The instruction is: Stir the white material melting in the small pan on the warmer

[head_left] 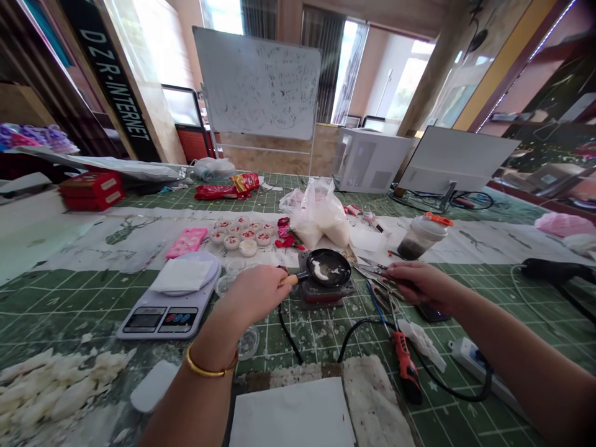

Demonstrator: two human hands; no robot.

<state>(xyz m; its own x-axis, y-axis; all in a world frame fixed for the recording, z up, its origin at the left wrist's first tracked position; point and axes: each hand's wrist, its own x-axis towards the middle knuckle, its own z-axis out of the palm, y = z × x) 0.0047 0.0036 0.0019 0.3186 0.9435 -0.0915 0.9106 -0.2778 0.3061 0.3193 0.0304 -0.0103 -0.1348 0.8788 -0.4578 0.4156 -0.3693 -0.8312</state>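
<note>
My left hand [261,290] is closed round the wooden handle of a small black frying pan [328,268]. White, partly melted pieces lie in the pan, which is over a small hot plate [321,297]. My right hand [419,284] grips slim metal tweezers [372,267], their tips pointing left toward the pan's right rim and apart from its contents. Scissors [385,301] lie under the tweezers. A red-and-black soldering-iron-like tool [406,366] rests in front of my right hand.
A kitchen scale [174,301] stands left, near white wax-like chunks [60,391]. Behind are small filled cups [248,248], a bag of white material [321,217] and a jar with an orange lid [423,236]. A power strip [484,372] and black cables lie at right.
</note>
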